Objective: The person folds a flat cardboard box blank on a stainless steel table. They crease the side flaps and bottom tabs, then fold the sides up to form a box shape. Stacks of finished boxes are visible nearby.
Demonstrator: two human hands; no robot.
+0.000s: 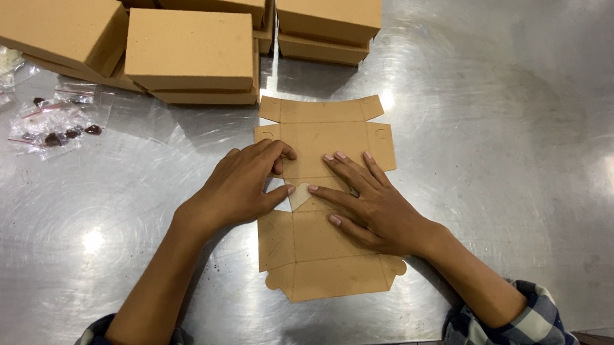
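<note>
Both hands, left hand (239, 189) and right hand (368, 204), are pressing the flat cardboard box blank (332, 254) lying just below the folded boxes (192, 54).

Steel table (523, 141), flat cardboard blank (332, 258), folded boxes (191, 50), plastic bags (54, 119)
</note>
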